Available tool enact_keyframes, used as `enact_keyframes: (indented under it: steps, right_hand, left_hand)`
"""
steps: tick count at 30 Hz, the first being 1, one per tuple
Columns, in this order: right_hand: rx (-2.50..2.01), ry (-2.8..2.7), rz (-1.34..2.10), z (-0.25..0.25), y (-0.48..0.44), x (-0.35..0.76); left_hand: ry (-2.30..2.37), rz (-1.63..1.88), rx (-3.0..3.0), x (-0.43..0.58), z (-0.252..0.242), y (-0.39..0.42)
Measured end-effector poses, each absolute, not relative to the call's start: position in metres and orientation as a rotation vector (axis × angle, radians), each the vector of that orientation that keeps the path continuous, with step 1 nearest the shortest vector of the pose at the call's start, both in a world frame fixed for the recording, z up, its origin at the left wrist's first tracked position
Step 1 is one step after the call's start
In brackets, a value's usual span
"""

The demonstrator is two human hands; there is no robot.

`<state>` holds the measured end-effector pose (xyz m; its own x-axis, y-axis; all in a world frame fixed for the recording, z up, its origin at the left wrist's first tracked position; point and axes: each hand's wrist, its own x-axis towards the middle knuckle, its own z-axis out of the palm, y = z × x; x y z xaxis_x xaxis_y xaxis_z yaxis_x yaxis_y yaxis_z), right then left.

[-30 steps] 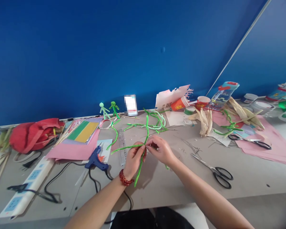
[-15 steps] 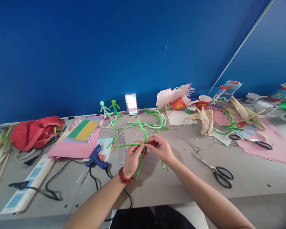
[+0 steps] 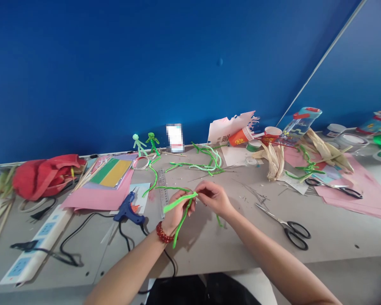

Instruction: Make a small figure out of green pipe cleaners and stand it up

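Green fuzzy stems (image 3: 179, 203) are joined near my fingertips above the middle of the table. My left hand (image 3: 175, 210) grips them, with a red beaded bracelet on that wrist. Fingers of my right hand (image 3: 213, 198) pinch the stems at the joint. One strand points left over the ruler (image 3: 162, 186), a brighter one lies across my left hand, and another hangs down. Beneath my right hand, part of a green strand (image 3: 219, 221) shows on the table. Two small green stem figures (image 3: 153, 143) stand by the wall.
Left of my hands are a blue glue gun (image 3: 128, 212), a power strip (image 3: 34, 245), coloured sheets (image 3: 111, 173) and a red bag (image 3: 47, 176). To the right lie black-handled scissors (image 3: 294, 235), husks (image 3: 275, 163), paper cups (image 3: 241, 136) and a bottle (image 3: 301, 125). A phone (image 3: 175, 139) stands behind.
The bright strand that pointed away toward the wall now lies leftward across my left hand. The hanging strand has swung slightly left. Both hands keep hold of the stems.
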<state>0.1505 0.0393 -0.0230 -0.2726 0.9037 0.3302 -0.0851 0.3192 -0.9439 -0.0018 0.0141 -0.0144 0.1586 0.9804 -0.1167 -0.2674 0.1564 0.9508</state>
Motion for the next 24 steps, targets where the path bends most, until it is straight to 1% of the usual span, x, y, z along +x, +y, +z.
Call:
enact_keyframes:
  steps: [4, 8, 11, 17, 20, 24]
  right_hand:
    - [-0.702, -1.920, 0.660, -0.017, 0.039, 0.158]
    - [-0.694, -2.103, 0.347, -0.018, 0.040, 0.164]
    - [-0.664, -2.094, 0.309, -0.019, 0.044, 0.165]
    - [-0.575, -2.016, 0.445, -0.013, 0.049, 0.168]
    - [-0.543, -2.076, 0.395, -0.009, 0.049, 0.172]
    - [-0.551, -2.216, 0.263, -0.005, 0.048, 0.175]
  left_hand:
    - [0.944, 1.090, 0.872, -0.001, -0.012, 0.017]
    - [0.930, 1.108, 0.862, -0.001, -0.006, 0.016]
    - [0.915, 1.064, 0.915, -0.004, -0.002, 0.015]
    - [0.987, 0.990, 1.045, -0.012, 0.000, 0.021]
    - [1.043, 1.002, 0.972, -0.013, 0.000, 0.023]
    - [1.003, 1.061, 0.774, -0.012, -0.003, 0.026]
